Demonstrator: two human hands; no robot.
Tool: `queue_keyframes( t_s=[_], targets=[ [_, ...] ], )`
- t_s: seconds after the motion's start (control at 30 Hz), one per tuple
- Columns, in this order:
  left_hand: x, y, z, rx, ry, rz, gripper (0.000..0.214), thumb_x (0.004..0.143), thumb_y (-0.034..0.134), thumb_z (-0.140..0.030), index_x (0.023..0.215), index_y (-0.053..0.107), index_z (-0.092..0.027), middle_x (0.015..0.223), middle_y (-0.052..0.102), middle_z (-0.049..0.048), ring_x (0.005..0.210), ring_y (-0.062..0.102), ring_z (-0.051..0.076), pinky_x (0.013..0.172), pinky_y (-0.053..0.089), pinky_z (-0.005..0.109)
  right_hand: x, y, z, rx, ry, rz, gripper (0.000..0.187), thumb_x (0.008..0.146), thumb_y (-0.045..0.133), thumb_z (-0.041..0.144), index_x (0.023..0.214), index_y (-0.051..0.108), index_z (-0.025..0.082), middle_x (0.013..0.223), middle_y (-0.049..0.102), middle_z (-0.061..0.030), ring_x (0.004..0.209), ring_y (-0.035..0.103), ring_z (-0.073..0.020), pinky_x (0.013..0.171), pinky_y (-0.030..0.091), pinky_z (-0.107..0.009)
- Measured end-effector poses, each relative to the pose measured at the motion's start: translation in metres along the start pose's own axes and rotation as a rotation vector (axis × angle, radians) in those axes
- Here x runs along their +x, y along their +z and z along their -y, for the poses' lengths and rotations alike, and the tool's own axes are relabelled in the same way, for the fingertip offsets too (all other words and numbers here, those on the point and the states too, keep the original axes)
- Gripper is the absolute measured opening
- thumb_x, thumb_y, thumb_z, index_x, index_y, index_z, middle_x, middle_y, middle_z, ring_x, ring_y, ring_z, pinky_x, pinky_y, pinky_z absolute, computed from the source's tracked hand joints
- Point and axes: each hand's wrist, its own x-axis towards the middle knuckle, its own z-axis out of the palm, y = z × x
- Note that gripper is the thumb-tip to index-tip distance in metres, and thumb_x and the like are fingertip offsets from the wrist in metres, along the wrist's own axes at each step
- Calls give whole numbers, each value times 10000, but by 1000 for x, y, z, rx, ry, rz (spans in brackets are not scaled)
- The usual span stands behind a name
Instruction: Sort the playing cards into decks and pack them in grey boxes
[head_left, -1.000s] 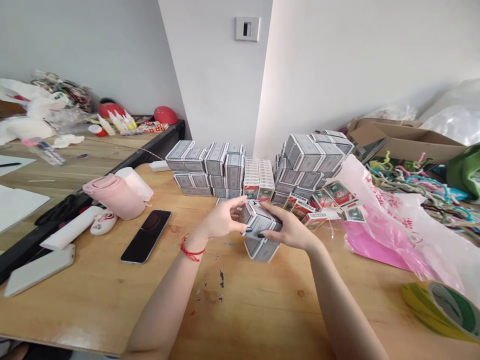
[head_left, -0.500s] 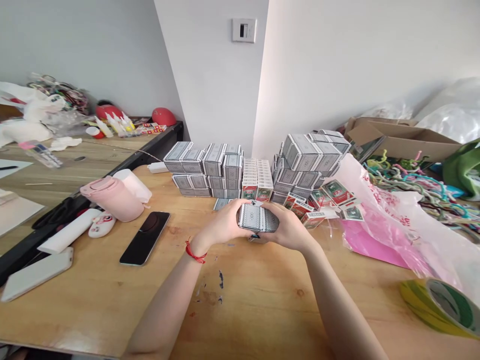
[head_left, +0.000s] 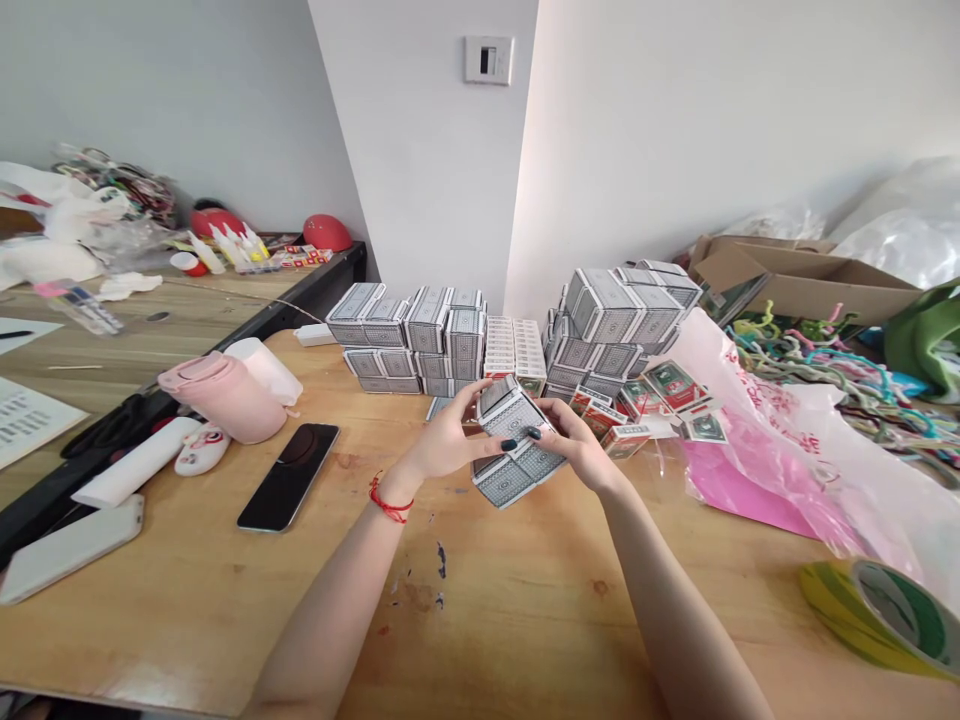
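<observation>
A block built of grey-backed playing cards (head_left: pixel 517 470) is tilted between my two hands, above the wooden table (head_left: pixel 510 620). My left hand (head_left: pixel 450 440) grips its left side, thumb across the front face. My right hand (head_left: pixel 574 440) closes on the right side, its dark-nailed thumb also on the front. Behind them stand stacked card blocks on the left (head_left: pixel 409 335) and a taller stack of card blocks on the right (head_left: pixel 622 310). Between these are rows of card boxes (head_left: pixel 514 345), partly hidden by the held block.
Loose red and green card packs (head_left: pixel 671 385) lie right of my right hand, beside pink plastic bags (head_left: pixel 757 450). A tape roll (head_left: pixel 877 610) is at the right front. On the left are a phone (head_left: pixel 289 477), a pink cup (head_left: pixel 225 395) and a white power bank-like slab (head_left: pixel 71 550).
The block has turned in my hands, so its front faces now tilt toward me. Both thumbs have come onto its front. The stacks have not moved.
</observation>
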Motion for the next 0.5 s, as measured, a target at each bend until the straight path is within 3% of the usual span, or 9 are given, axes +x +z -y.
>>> queue_keyframes(
  t_s=[0.13, 0.27, 0.5],
  targets=[
    [-2, 4, -3, -30, -22, 20, 744, 599, 716, -292, 1245, 358, -209, 1240, 463, 125, 1028, 536, 228, 867, 452, 371, 0, 1, -5, 62, 1, 138, 592, 647, 669, 411, 1143, 415, 210, 1116, 543, -69, 991, 534, -223, 813, 448, -349],
    [-4, 11, -8, 73, -21, 9, 811, 518, 766, -279, 1233, 390, -199, 1226, 491, 123, 1066, 515, 246, 922, 418, 391, 1, 7, -9, 62, -74, 139, 863, 527, 765, 371, 1245, 316, 207, 1187, 494, -104, 1069, 494, -240, 888, 414, -383],
    [-5, 13, -13, 126, -24, -18, 775, 516, 764, -294, 1207, 431, -181, 1148, 561, 109, 1008, 557, 237, 915, 428, 389, 1, 13, -8, 95, -115, 85, 815, 529, 769, 339, 1217, 349, 215, 1159, 521, -98, 1040, 516, -245, 874, 427, -403]
  ],
)
